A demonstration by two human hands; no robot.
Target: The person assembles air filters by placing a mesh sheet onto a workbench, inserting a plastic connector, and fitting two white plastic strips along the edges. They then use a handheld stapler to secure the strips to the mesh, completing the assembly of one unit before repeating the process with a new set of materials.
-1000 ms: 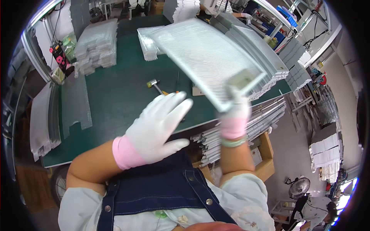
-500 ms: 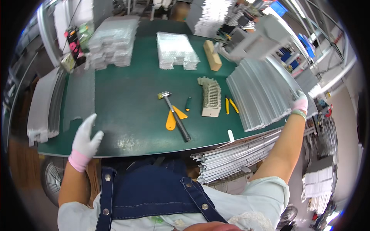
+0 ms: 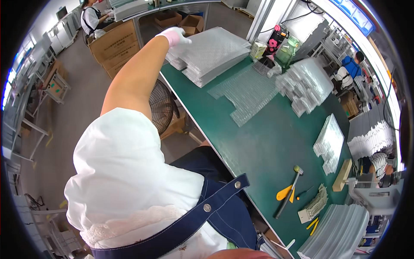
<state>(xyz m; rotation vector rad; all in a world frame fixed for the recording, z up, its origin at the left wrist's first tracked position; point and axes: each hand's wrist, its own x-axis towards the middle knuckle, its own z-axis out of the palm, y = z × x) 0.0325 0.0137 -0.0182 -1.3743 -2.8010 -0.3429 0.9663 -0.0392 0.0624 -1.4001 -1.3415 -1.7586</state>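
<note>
My left hand point(image 3: 173, 37), in a white glove with a pink cuff, reaches out to the near-left corner of a stack of grey mesh-patterned sheets point(image 3: 217, 52). Its visible fingers are stretched and apart at the stack's edge; whether they touch the top sheet is hard to tell. Beside that stack, one mesh sheet point(image 3: 252, 93) with a notched end lies flat on the green table point(image 3: 235, 144). Neither my right hand nor its forearm shows.
Clear-looking sheets point(image 3: 306, 84) stand in an uneven pile beyond the single sheet. Rightward lie a smaller stack point(image 3: 330, 144), a hammer point(image 3: 290, 190) over a yellow scraper point(image 3: 283, 193), yellow-handled pliers point(image 3: 313, 225) and ribbed grey panels point(image 3: 336, 233). A fan point(image 3: 160, 105) stands by the table's edge.
The view has swung to the left. My left hand has moved from over the table's near edge to the sheet stack, and my right hand has left the picture.
</note>
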